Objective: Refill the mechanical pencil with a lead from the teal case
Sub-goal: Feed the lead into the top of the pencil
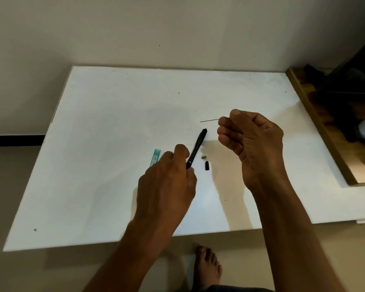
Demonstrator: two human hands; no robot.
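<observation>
Right hand (249, 142) pinches the lead (211, 119); left hand (169, 182) is closed around the pencil (197, 147) above the table's (93, 123) middle. Risk: misaligned insertion snaps the lead.

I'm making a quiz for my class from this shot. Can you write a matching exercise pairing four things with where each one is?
Things:
1. mechanical pencil
2. lead
3. teal case
4. black cap

Places:
A. lying on the table, partly hidden behind the left hand
B. pinched in the right hand
C. lying on the table between the two hands
D. held in the left hand

Pairs: 1-D, 2-B, 3-A, 4-C
</observation>
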